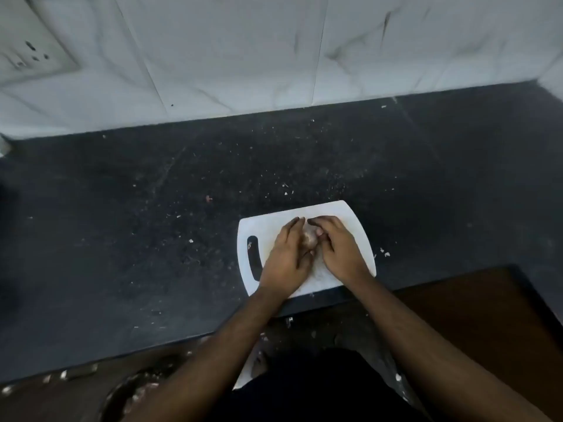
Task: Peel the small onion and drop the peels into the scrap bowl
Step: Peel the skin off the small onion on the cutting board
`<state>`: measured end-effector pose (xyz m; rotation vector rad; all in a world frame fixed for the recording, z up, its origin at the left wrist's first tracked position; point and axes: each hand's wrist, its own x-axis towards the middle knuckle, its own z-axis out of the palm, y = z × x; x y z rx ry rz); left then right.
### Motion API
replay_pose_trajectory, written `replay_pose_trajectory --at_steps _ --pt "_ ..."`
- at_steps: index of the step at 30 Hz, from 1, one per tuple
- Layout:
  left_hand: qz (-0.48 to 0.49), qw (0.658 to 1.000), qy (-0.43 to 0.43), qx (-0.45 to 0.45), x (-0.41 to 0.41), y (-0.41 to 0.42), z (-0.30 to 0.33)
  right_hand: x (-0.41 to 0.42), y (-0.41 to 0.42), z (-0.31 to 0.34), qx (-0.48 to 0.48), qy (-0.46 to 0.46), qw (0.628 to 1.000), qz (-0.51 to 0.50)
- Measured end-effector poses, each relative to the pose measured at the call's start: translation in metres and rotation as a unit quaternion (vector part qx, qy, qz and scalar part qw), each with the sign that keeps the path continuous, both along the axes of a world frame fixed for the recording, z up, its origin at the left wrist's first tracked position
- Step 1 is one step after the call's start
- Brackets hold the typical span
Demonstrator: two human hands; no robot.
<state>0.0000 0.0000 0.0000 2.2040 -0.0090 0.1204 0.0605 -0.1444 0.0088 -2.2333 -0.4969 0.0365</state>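
A small pale-pink onion (pixel 310 238) rests on the white cutting board (pixel 350 212), mostly hidden between my two hands. My left hand (pixel 288 257) cups its left side with the fingers curled over it. On the other side my right hand (pixel 338 246) presses in, thumb touching the onion. A dark round bowl (pixel 122 394) holding pale scraps sits low at the bottom left, below the counter edge and partly hidden by my left forearm.
The board lies near the front edge of a black speckled counter (pixel 152 239) strewn with small peel bits. A white marble-tiled wall (pixel 243 56) with a socket plate (pixel 30 50) stands behind. A brown surface (pixel 487 315) lies at lower right.
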Motion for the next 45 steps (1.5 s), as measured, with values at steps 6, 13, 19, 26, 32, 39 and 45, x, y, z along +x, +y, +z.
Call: replay_pose_trajectory --at_steps 6,13,19,26,32,39,45 --pt "0.109 0.989 0.047 -0.090 0.011 -0.007 -0.012 0.002 -0.010 -0.017 0.002 0.044 0.997 0.057" --pt "0.140 0.985 0.008 -0.103 0.006 -0.010 -0.011 -0.001 -0.016 -0.025 0.077 0.053 0.995 0.021" --pt "0.149 0.984 -0.021 -0.098 0.003 -0.012 -0.007 -0.004 -0.020 -0.027 0.117 0.064 0.989 0.065" --pt "0.162 0.981 -0.043 -0.096 0.000 -0.015 -0.015 -0.003 -0.020 -0.031 0.109 0.018 0.992 0.053" --pt "0.172 0.980 -0.056 -0.078 -0.004 -0.016 -0.023 -0.007 -0.021 -0.029 0.163 0.035 0.985 0.043" --pt "0.127 0.991 -0.030 0.002 -0.004 -0.012 -0.025 -0.007 -0.019 -0.037 0.131 -0.040 0.990 0.044" --pt "0.123 0.992 -0.030 0.029 0.000 -0.009 -0.030 -0.005 -0.020 -0.042 0.075 -0.073 0.993 0.049"
